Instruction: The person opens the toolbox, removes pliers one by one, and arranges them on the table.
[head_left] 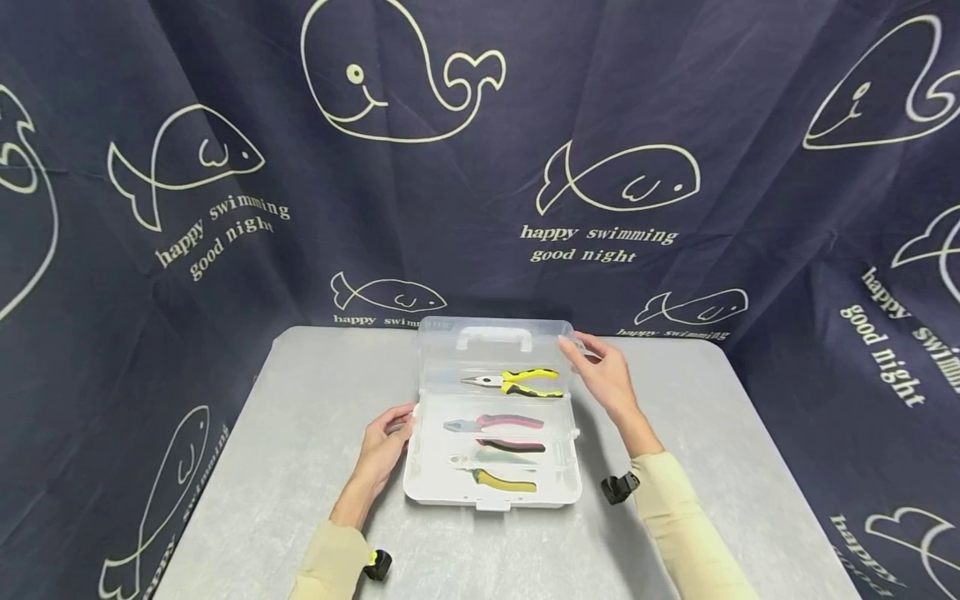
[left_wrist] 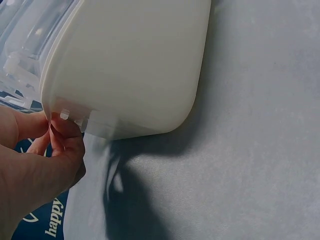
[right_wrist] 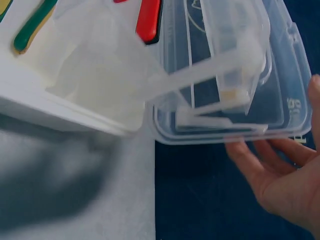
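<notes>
A white toolbox (head_left: 491, 497) with a raised clear lid (head_left: 551, 333) lies in front of me. My left hand (head_left: 384, 443) pinches the box's rim at its left side, thumb against fingertips in the left wrist view. My right hand (head_left: 603, 375) holds the right edge of the lid, thumb in front and fingers behind. Yellow-and-black needle-nose pliers (head_left: 534, 389) lie in the upper clear section. Below, red-and-black pliers (head_left: 512, 446) and pliers with a green-and-yellow handle (head_left: 506, 483) lie in the white base, partly veiled by clear plastic.
The box stands on a grey table (head_left: 285, 500) with a dark blue whale-print curtain (head_left: 480, 208) behind and at both sides. A white carry handle (head_left: 495, 337) shows on the lid. Pale linkage arms (right_wrist: 200, 75) join the clear part to the base.
</notes>
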